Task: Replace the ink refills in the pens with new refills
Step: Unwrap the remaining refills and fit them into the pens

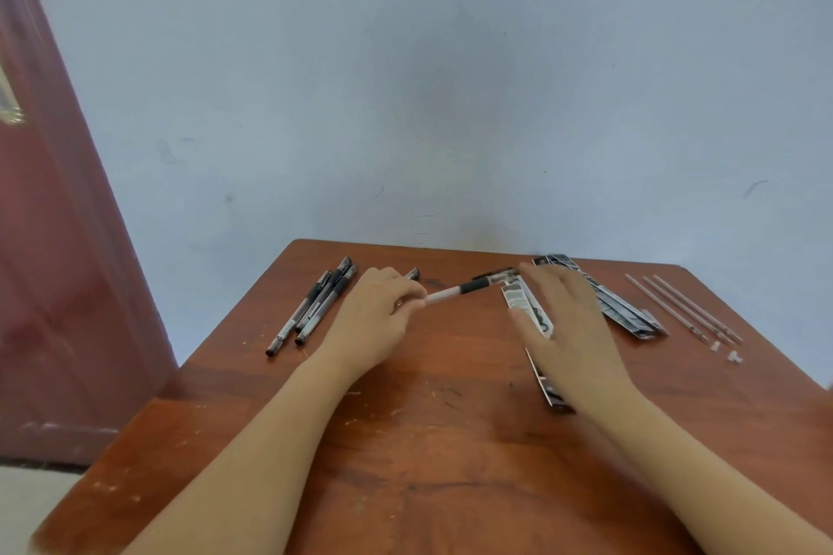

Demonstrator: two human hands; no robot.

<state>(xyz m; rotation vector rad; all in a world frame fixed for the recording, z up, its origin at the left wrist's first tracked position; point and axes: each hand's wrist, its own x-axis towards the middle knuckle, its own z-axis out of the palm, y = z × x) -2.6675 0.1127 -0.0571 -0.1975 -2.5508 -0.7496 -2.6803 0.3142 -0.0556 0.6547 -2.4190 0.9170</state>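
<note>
Pinching a pen [469,288] at its rear end, the left hand [378,320] lifts it above the worktop [405,442]; the right hand [572,329] (fingers spread, blurred) hovers over refill packets [631,315].

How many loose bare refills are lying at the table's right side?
3: bare refills side by side near the table's right edge: left, middle, right. More may be inside the packets.

Soft, even, dim daylight; my head casts a faint shadow on the wall [450,104]. My right hand [568,329] smears with motion blur, and the wide lens bends the edges.
</note>
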